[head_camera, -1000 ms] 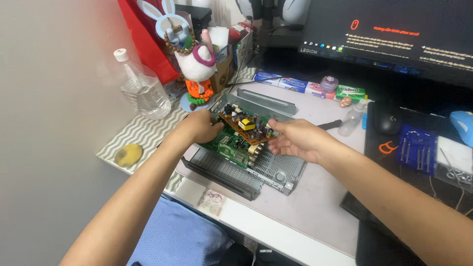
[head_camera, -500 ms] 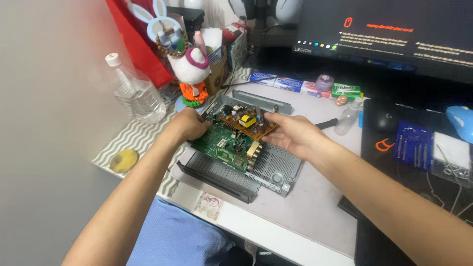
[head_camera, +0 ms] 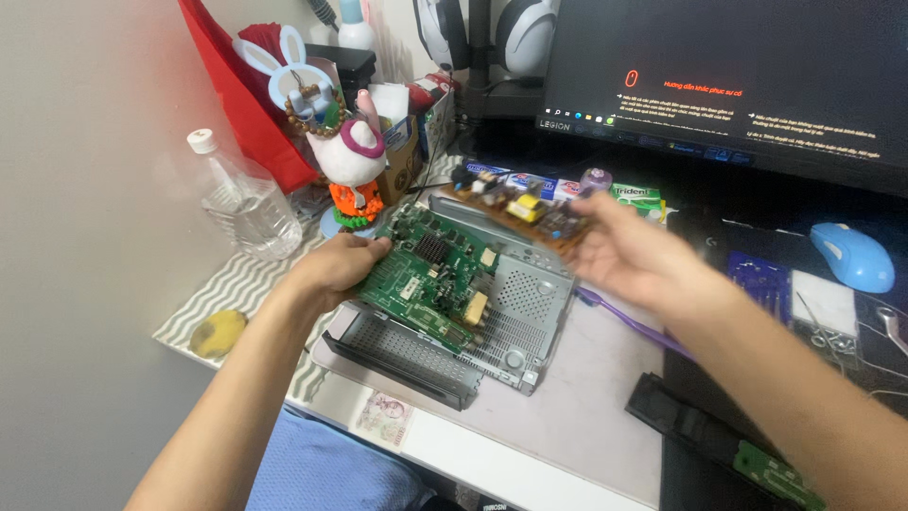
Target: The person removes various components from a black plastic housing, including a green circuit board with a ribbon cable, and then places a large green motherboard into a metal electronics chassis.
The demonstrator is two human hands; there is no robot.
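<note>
Metal chassis (head_camera: 530,312) lay on the desk (head_camera: 577,426), central. Larger circuit board (head_camera: 430,274) sat tilted on its left part, left hand (head_camera: 336,270) at the board's left edge. Smaller circuit board (head_camera: 520,208) was held above and behind the chassis by the right hand (head_camera: 629,255) (clear of it). Water bottle (head_camera: 241,203) stood far left, figurine (head_camera: 350,170) between bottle and chassis. Monitor (head_camera: 728,85) stood behind; mouse (head_camera: 851,255) far right.

Home desk: monitor (head_camera: 728,85), headphones (head_camera: 525,33), toys
</note>
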